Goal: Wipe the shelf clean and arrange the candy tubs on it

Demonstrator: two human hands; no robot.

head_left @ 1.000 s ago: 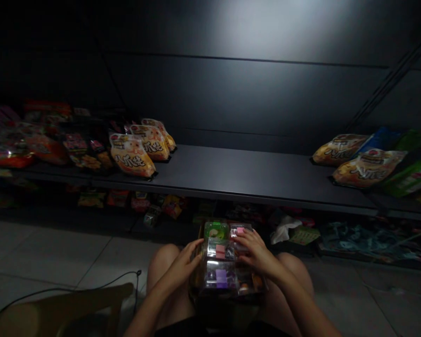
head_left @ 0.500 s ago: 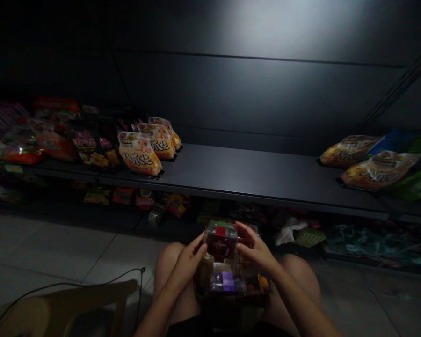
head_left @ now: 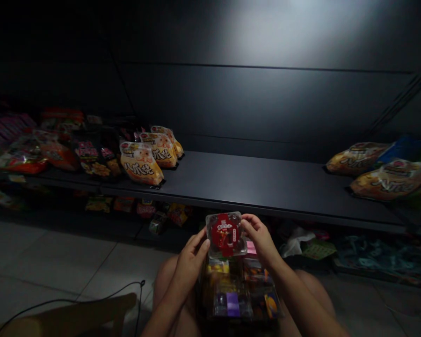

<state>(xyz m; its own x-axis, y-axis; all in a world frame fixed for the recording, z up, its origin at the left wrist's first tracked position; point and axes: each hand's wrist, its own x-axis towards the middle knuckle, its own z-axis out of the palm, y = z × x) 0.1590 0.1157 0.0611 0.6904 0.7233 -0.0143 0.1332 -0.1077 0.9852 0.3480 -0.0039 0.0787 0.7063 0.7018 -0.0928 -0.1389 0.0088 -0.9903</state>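
A clear plastic snack box (head_left: 226, 235) with a round red label is held up above my lap, its top face tilted toward me. My left hand (head_left: 190, 256) grips its left edge, and my right hand (head_left: 258, 236) pinches its right edge. Below it, between my knees, sit several more clear boxes in a dark holder: one with a purple band (head_left: 232, 304), one with an orange-and-dark label (head_left: 271, 304), and one with a yellow label (head_left: 218, 267). A pink label shows beside my right hand. The holder's shape is mostly hidden.
Ahead runs a grey shelf (head_left: 252, 182), with yellow snack bags (head_left: 140, 164) on the left and similar bags (head_left: 389, 180) on the right. Packets lie on the lower level. A wooden stool (head_left: 80, 313) and a black cable (head_left: 101, 284) are at lower left on the tiled floor.
Both hands have lifted the red-labelled box off the boxes below and tipped it, so its round label now faces me. The view has shifted slightly.
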